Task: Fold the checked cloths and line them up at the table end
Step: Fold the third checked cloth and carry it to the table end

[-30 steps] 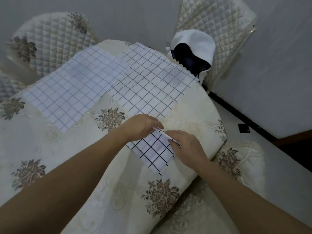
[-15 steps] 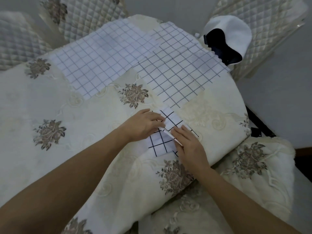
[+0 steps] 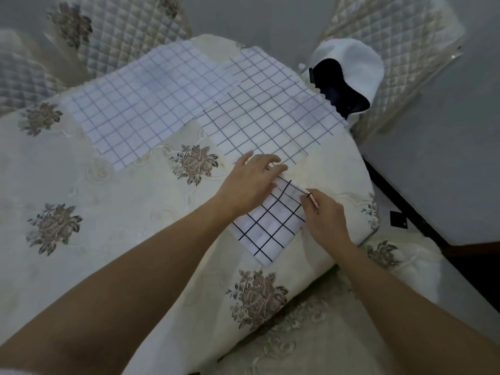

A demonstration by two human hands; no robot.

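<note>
3 checked cloths lie on a floral table point(image 3: 108, 212). At centre right, the left hand point(image 3: 251, 185) presses flat, fingers straight, on the folded cloth point(image 3: 270, 226); the right hand point(image 3: 324, 220) pinches its right edge. Upper centre: a blue-lined cloth point(image 3: 140, 104) and a grey-lined cloth point(image 3: 273, 112), spread, touching.

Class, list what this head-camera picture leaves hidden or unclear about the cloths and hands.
1. Head view: far corner of the folded cloth, covered by the left hand.
2. Head view: its number of layers, seen only from above.
3. Head view: the white-and-dark object on the chair, partly behind the table, too dim to identify.
</note>
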